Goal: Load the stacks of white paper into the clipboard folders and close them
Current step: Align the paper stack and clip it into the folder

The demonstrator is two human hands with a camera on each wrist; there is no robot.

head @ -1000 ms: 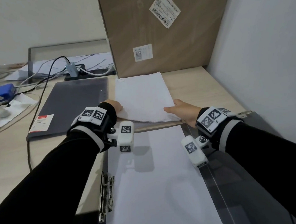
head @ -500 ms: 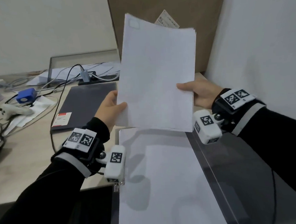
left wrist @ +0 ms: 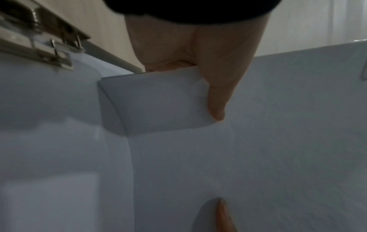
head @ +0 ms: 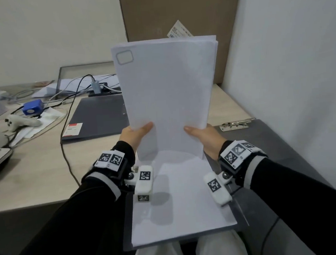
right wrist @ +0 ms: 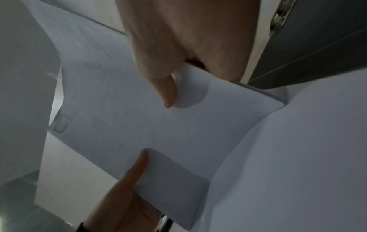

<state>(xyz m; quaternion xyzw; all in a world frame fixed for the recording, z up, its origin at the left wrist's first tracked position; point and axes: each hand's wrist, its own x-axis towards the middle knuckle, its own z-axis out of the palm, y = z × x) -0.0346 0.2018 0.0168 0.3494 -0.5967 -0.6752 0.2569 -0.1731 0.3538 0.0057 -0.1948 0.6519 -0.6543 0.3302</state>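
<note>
A stack of white paper (head: 167, 91) stands upright in the air, long side vertical. My left hand (head: 137, 135) grips its lower left edge and my right hand (head: 201, 134) its lower right edge, thumbs on the front. The wrist views show each thumb pressed on the stack (left wrist: 158, 102) (right wrist: 178, 125). Below it lies an open grey clipboard folder (head: 284, 159) with another paper stack (head: 180, 202) on its left half; its metal clip (head: 235, 125) shows at the far right. A second, shut dark folder (head: 100, 116) lies on the desk to the left.
A tall cardboard box (head: 175, 11) leans against the wall behind the paper. Cables (head: 66, 114), a blue device (head: 32, 108), a white controller (head: 21, 121) and loose sheets crowd the desk's left. A white wall (head: 297, 58) closes the right side.
Both hands lifted the paper stack off the desk and stood it upright. It now sits lower and nearer, squared above the open folder.
</note>
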